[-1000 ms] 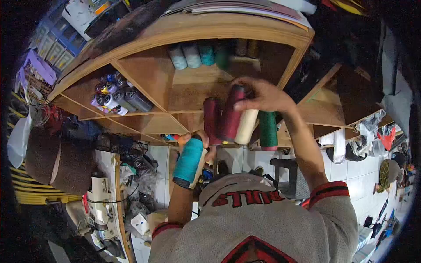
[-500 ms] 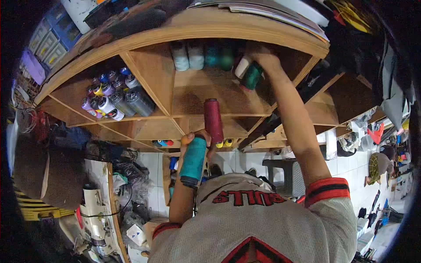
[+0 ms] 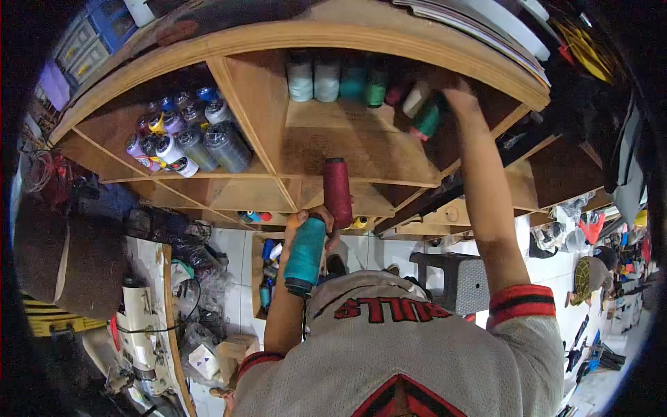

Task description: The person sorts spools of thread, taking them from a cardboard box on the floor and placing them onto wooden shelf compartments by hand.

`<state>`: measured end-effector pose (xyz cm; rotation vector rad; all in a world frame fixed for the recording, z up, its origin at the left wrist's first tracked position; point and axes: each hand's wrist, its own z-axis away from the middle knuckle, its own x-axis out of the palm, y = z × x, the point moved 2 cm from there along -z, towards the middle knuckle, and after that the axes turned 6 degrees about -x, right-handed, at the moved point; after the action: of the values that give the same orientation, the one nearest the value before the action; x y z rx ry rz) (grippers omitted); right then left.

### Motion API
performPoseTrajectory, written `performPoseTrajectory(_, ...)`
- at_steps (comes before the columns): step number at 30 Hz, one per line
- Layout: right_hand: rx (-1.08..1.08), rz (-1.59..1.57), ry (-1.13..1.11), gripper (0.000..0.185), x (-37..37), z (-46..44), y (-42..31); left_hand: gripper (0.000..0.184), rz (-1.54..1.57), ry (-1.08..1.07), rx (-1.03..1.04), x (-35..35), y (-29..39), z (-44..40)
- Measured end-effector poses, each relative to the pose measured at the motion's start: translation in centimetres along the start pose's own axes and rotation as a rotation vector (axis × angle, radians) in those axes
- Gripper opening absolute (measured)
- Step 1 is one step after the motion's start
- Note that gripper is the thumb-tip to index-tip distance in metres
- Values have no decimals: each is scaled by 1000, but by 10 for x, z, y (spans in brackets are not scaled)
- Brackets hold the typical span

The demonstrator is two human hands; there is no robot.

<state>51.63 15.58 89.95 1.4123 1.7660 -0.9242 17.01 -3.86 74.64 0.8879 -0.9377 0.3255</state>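
Note:
My left hand [image 3: 313, 217], in front of the shelf, is closed around a teal thread cone [image 3: 305, 251], with a maroon thread cone [image 3: 338, 191] standing up in the same grip. My right hand [image 3: 462, 97] reaches into the right compartment of the wooden shelf [image 3: 347, 132], smeared by motion, its fingers mostly hidden. Beside it a cream thread cone [image 3: 417, 99] and a dark green thread cone [image 3: 429, 119] lean at a tilt. To their left stand two pale blue cones [image 3: 326, 78], a teal cone [image 3: 353, 82], a green cone [image 3: 376, 90] and a shadowed dark red cone [image 3: 394, 94].
Several mixed thread cones [image 3: 198, 142] fill the compartment on the left, past a wooden divider [image 3: 243, 115]. Below the shelf are a grey stool [image 3: 458, 281] and a wooden box of spools [image 3: 258, 278]. A sewing machine [image 3: 139, 320] stands at lower left.
My right hand has shifted right inside the compartment, along with the cream and dark green cones. A dark red cone now shows beside them. The left hand keeps its two cones.

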Motion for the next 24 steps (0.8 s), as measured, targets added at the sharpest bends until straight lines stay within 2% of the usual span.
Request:
performPoseTrajectory(3, 5, 15, 5, 64, -5, 1, 5, 46, -19, -161, 95, 2, 3, -5)
performPoseTrajectory(5, 8, 26, 14, 64, 0, 2, 7, 46, 69, -93, 40, -9, -5, -5)
performPoseTrajectory(6, 10, 31, 18, 64, 3, 2, 7, 46, 114, -143, 35, -8, -6, -7)
performPoseTrajectory(9, 20, 37, 25, 63, 13, -1, 4, 49, 41, -209, 55, -10, -5, -11)
performPoseTrajectory(15, 20, 46, 44, 63, 28, -8, -1, 51, -75, -253, -56, -29, -17, -14)
performPoseTrajectory(18, 21, 55, 49, 63, 30, -9, -1, 50, -148, -94, 28, -14, -18, -1)
performPoseTrajectory(21, 22, 59, 63, 62, 24, -8, 4, 52, -1, -326, 10, -15, -18, -11)
performPoseTrajectory(23, 19, 67, 63, 62, 20, -7, 8, 54, -40, -328, -48, -18, -17, -9)
performPoseTrajectory(24, 19, 67, 67, 62, 17, -6, 10, 55, -105, -248, -28, -22, -19, -9)
